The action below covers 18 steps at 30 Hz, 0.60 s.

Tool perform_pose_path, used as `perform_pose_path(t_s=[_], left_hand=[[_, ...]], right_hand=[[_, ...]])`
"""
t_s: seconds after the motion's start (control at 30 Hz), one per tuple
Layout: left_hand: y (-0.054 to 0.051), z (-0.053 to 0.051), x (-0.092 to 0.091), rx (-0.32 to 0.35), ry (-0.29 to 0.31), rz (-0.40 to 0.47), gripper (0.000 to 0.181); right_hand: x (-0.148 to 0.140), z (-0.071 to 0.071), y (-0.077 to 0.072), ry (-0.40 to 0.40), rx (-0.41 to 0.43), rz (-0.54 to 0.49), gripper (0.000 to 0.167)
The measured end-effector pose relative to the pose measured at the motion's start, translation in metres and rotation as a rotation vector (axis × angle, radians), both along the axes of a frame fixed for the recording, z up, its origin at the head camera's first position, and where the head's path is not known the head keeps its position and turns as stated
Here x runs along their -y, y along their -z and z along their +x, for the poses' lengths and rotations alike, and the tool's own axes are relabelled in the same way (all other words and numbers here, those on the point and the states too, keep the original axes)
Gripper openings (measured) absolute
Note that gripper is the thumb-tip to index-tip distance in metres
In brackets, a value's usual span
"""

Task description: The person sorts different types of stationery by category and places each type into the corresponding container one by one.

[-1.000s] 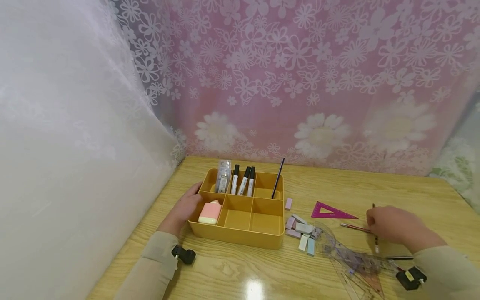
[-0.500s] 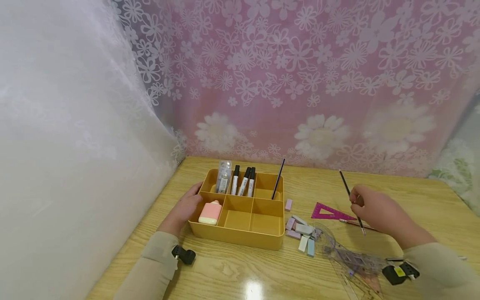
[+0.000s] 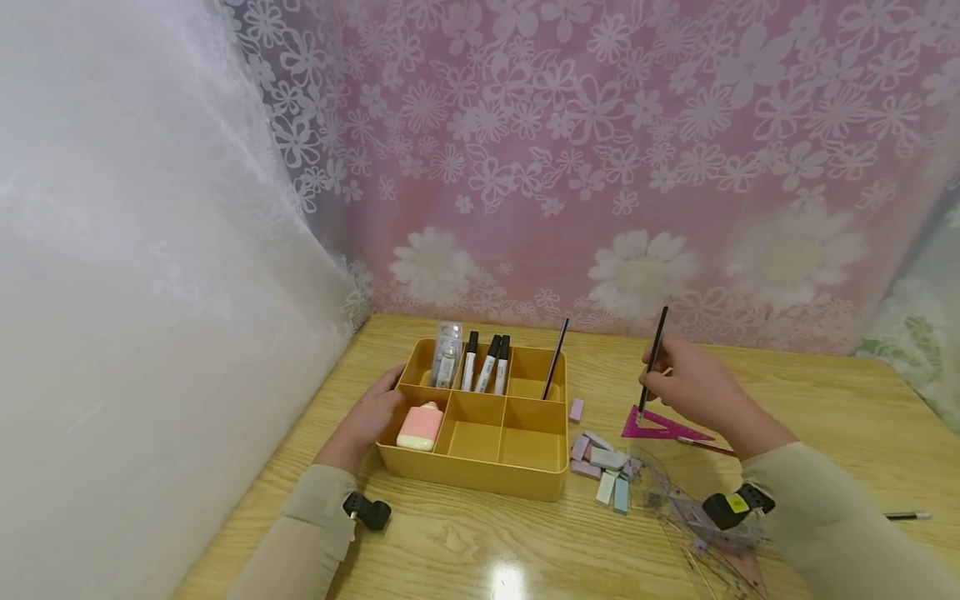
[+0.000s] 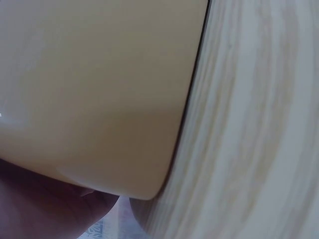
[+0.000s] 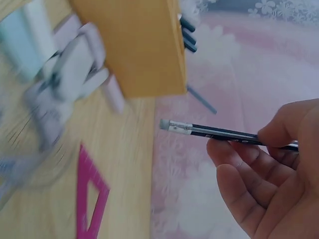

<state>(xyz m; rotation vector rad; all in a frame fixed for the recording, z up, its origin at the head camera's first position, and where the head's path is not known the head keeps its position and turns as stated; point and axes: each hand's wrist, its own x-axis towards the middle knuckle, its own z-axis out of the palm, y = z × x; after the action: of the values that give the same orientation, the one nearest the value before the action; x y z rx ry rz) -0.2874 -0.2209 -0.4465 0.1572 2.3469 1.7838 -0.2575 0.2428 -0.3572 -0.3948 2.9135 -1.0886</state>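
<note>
My right hand (image 3: 693, 379) pinches a black pencil (image 3: 654, 354) above the pink set square (image 3: 666, 425). In the right wrist view its eraser end points away from the hand (image 5: 269, 169). My left hand (image 3: 372, 408) holds the left wall of the yellow divided box (image 3: 480, 475); in the left wrist view the box wall (image 4: 99, 99) hides most of the fingers. Inside the box stand clear plastic cases (image 3: 447, 354), three black-capped markers (image 3: 486, 364), a dark pencil (image 3: 555, 358) in the back right compartment, and a pink and cream bottle-shaped item (image 3: 421, 425).
Several pastel erasers (image 3: 607, 458) lie in a heap right of the box, with one pink eraser (image 3: 576, 410) apart. Clear rulers (image 3: 712, 525) lie nearer me. A red pencil (image 3: 708, 446) touches the set square; another pencil (image 3: 907, 516) lies far right. A floral curtain (image 3: 600, 167) hangs behind.
My right hand has lifted the black pencil off the table, carried it left towards the box and turned it nearly upright, eraser end down. The left hand and box have stayed put.
</note>
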Motion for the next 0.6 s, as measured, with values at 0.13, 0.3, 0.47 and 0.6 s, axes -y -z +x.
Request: perform_pose_path(t_s=[0.13, 0.3, 0.47, 0.6], left_hand=[[0.003, -0.003, 0.001, -0.02, -0.007, -0.016, 0.063], [0.004, -0.004, 0.0, -0.031, -0.013, -0.023, 0.061], [0.003, -0.003, 0.0, -0.035, -0.006, -0.021, 0.061], [0.004, -0.004, 0.0, -0.034, -0.007, -0.021, 0.062]], right_hand=[[0.018, -0.01, -0.008, -0.026, 0.003, -0.042, 0.023], [0.04, -0.023, -0.014, -0.024, 0.002, -0.109, 0.027], [0.06, -0.033, -0.013, -0.012, -0.014, -0.154, 0.023], [0.076, -0.041, -0.012, -0.023, -0.004, -0.175, 0.023]])
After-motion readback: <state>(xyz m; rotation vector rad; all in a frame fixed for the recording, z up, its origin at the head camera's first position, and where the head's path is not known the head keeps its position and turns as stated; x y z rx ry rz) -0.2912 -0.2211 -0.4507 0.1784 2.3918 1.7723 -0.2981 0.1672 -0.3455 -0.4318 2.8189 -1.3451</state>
